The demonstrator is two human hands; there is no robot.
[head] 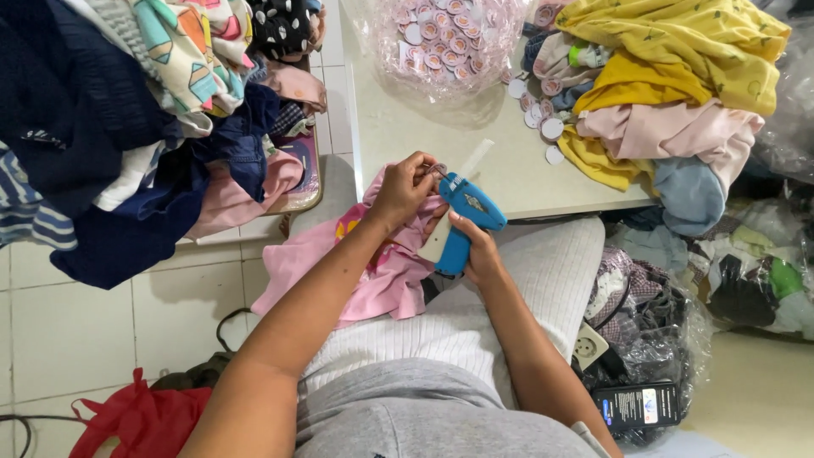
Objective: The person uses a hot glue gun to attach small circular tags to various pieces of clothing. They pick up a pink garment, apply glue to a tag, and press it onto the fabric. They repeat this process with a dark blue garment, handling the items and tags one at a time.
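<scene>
Head view, the only view. The person sits with a pink garment [386, 276] across the lap, its upper edge drawn up towards the near rim of the white desk [407, 136].

The right hand [475, 250] is closed round the grip of a blue tagging gun [466, 216], whose needle end points up and left to the garment edge. A pale strip stands up from the top of the gun.

The left hand [403, 191] is narrowed to a pinch at the needle tip, thumb and fingertips pressed together on a fold of pink cloth or on a small tag. Which of the two cannot be told, as the fingers cover it.

Handling judgement: the garment looks light, soft and limp. It will sag and slide unless bunched, so it is best taken by a pinched fold close to the needle, as here. The gun appears rigid plastic and light. It is best held by its handle, fingers clear of the sharp tip.

Surroundings: a clear bag of round pink-and-white tags [441, 38] lies at the far side of the desk, with loose tags [551, 129] beside a heap of yellow and pink clothes [670, 93]. A second pile of mixed clothes [144, 110] sits to the left, above the tiled floor [76, 322].
</scene>
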